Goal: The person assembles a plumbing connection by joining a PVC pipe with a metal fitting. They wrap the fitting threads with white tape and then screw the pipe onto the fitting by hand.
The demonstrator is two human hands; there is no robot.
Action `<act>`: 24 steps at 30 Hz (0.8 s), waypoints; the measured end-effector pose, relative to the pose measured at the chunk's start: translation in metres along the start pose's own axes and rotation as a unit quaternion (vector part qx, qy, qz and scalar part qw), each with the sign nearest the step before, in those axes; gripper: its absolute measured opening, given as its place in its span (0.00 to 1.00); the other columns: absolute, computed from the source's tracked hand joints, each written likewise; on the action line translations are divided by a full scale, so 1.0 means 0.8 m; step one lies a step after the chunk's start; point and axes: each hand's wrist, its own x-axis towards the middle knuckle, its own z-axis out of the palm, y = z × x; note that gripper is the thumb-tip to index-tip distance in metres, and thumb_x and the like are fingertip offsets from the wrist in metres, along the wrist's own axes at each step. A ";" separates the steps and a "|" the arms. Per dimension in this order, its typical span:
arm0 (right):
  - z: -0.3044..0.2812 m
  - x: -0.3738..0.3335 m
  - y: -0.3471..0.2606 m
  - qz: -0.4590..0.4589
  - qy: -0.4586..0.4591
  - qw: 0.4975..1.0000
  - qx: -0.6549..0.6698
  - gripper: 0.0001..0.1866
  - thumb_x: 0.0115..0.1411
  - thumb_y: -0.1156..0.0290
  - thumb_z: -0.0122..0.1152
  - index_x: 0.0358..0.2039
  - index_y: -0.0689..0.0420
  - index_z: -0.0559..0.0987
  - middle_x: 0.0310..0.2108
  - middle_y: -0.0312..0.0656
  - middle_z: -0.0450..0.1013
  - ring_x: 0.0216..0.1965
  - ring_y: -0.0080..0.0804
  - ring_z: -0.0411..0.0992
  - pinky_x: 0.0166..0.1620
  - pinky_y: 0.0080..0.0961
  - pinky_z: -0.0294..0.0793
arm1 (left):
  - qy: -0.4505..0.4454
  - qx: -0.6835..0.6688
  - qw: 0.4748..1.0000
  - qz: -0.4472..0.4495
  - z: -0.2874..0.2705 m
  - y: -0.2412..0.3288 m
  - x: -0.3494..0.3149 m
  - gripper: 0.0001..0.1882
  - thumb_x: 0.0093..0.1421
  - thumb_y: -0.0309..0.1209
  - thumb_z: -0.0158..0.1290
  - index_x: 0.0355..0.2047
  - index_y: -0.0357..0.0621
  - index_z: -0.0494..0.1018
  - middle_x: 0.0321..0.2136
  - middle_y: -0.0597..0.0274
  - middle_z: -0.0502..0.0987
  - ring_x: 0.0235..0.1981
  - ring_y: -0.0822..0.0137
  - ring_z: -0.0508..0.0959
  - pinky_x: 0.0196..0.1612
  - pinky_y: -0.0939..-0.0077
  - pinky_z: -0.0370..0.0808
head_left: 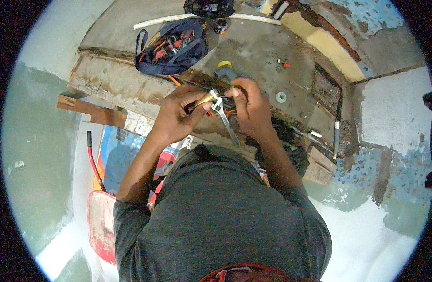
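Observation:
My left hand [172, 115] is closed round a brass fitting [204, 99], whose pale white end points up and to the right. Close beside it, my right hand [251, 105] has its thumb and forefinger pinched together near that end; what they hold, if anything, is too small to make out. Between the hands is a silver adjustable wrench [225, 120], its jaw right by the fitting and its handle slanting down toward me. Whether the wrench is held or lies on the boards cannot be told. A grey pipe elbow [224, 73] with a yellow cap [224, 64] sits just beyond my hands.
An open dark tool bag [173, 51] with several tools stands far left, near a long white pipe [164, 21]. On the concrete at right lie a pale green ring [281, 97] and a small orange piece [286, 65]. A red-handled wheelbarrow [101, 225] is at lower left.

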 end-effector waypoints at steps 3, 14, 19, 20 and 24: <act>-0.005 0.000 -0.010 -0.012 -0.075 0.997 0.020 0.14 0.76 0.64 0.52 0.51 0.60 0.78 0.37 0.49 0.81 0.38 0.39 0.81 0.43 0.34 0.78 | 0.012 0.009 1.000 0.000 0.003 0.001 0.000 0.16 0.68 0.40 0.62 0.46 0.39 0.83 0.42 0.52 0.82 0.44 0.61 0.82 0.48 0.68 0.77; -0.027 -0.005 0.006 0.130 -0.111 0.899 0.404 0.07 0.68 0.67 0.62 0.41 0.55 0.79 0.26 0.32 0.69 0.26 0.23 0.66 0.27 0.22 0.64 | 0.003 0.047 0.999 -0.012 0.000 -0.001 -0.006 0.13 0.66 0.34 0.62 0.46 0.40 0.83 0.44 0.51 0.82 0.45 0.56 0.83 0.47 0.66 0.79; -0.045 0.012 0.029 0.169 -0.053 0.804 0.568 0.08 0.65 0.68 0.65 0.43 0.54 0.80 0.26 0.32 0.69 0.27 0.26 0.67 0.29 0.24 0.68 | -0.018 0.022 1.000 0.011 0.002 -0.003 -0.009 0.13 0.64 0.28 0.62 0.49 0.40 0.82 0.40 0.52 0.79 0.39 0.59 0.81 0.41 0.70 0.77; -0.046 0.012 0.031 0.183 -0.042 0.787 0.587 0.09 0.65 0.69 0.66 0.44 0.54 0.80 0.26 0.33 0.69 0.27 0.26 0.68 0.29 0.25 0.70 | -0.023 0.008 1.000 0.008 0.003 -0.003 -0.010 0.13 0.64 0.27 0.62 0.49 0.40 0.82 0.40 0.53 0.79 0.39 0.60 0.81 0.41 0.71 0.77; -0.043 -0.003 0.021 0.141 -0.146 0.978 0.040 0.16 0.63 0.68 0.68 0.51 0.55 0.82 0.35 0.40 0.79 0.36 0.36 0.78 0.42 0.33 0.79 | -0.044 -0.030 0.998 -0.043 -0.002 0.000 -0.010 0.16 0.67 0.34 0.62 0.51 0.38 0.80 0.47 0.50 0.81 0.49 0.58 0.82 0.52 0.67 0.78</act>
